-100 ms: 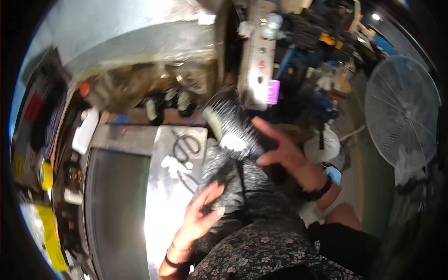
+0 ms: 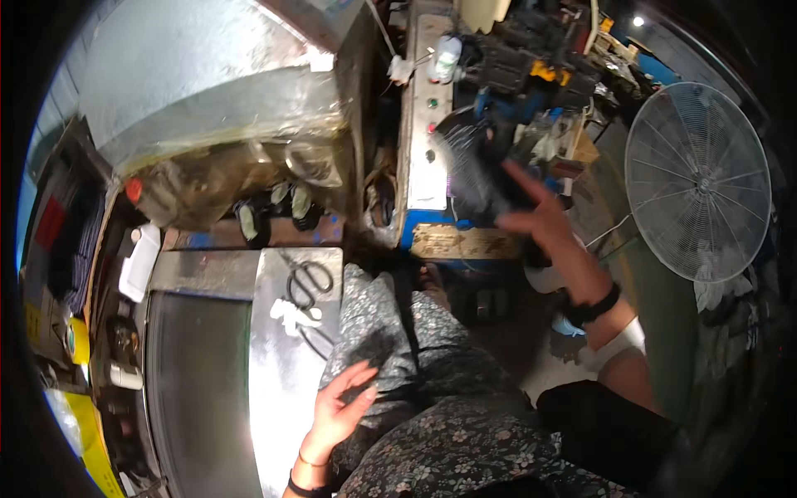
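My right hand (image 2: 544, 216) reaches out ahead on the right, its thumb and a finger around a dark, shoe-like piece (image 2: 471, 162). That piece has a fine light pattern and is smeared by motion, so its details are unclear. Over my lap, on the left, hangs my left hand (image 2: 339, 407), fingers loosely bent, thumb apart and nothing in it. Beside it, on a shiny metal plate (image 2: 278, 373), lie dark-handled scissors (image 2: 309, 286) and a crumpled white scrap (image 2: 292, 317).
A dark flat panel (image 2: 199, 373) lies left of the plate. Several dark shoe-like pieces (image 2: 247, 222) rest beneath a large metal housing (image 2: 216, 100). A pale button box (image 2: 427, 187) carries a bottle (image 2: 447, 60). On the right stands a big caged fan (image 2: 697, 187).
My right hand has moved up and to the right, taking the dark shoe-like piece away from above my knees. The whole view has shifted a little; my left hand stays over my lap.
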`<state>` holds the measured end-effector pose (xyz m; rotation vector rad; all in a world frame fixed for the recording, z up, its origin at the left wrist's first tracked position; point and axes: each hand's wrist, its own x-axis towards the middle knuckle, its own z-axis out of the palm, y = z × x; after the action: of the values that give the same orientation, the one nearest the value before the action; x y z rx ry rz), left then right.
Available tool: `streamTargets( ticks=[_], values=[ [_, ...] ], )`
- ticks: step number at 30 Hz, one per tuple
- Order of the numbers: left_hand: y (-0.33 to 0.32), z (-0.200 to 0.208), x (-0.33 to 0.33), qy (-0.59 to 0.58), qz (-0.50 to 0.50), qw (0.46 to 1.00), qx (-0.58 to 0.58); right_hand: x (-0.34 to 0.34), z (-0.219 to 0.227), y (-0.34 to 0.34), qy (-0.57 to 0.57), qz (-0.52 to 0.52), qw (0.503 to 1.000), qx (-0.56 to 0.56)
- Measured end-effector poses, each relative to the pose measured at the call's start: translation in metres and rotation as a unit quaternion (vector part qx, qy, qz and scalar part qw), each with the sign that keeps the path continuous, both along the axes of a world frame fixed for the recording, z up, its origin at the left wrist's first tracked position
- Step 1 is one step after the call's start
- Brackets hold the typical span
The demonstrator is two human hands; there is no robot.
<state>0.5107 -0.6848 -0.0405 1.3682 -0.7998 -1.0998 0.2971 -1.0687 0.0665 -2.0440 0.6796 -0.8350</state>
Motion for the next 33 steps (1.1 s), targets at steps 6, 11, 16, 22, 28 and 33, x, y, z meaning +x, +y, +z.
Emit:
streamTargets(
  ticks=[6,11,16,22,28,33],
  values=[
    [0.030,-0.043,-0.018,0.006,0.147,0.985,0.087,-0.066,0.054,-0.153,0.263,-0.408,0.845,-0.226],
    [0.018,-0.038,-0.032,0.004,0.162,0.984,0.068,-0.085,0.054,-0.223,0.268,-0.371,0.876,-0.150],
    [-0.007,-0.028,-0.052,-0.024,0.115,0.991,0.067,-0.070,0.065,-0.222,0.405,-0.312,0.838,-0.190],
    [-0.026,-0.027,-0.062,-0.031,0.048,0.994,0.090,-0.048,0.044,-0.178,0.497,-0.313,0.793,-0.158],
    [-0.034,-0.003,-0.069,-0.076,0.029,0.988,0.134,-0.059,0.020,-0.178,0.395,-0.340,0.811,-0.266],
    [-0.017,0.007,-0.052,-0.226,0.041,0.970,0.077,-0.056,0.022,-0.192,0.311,-0.289,0.818,-0.388]
  ],
)
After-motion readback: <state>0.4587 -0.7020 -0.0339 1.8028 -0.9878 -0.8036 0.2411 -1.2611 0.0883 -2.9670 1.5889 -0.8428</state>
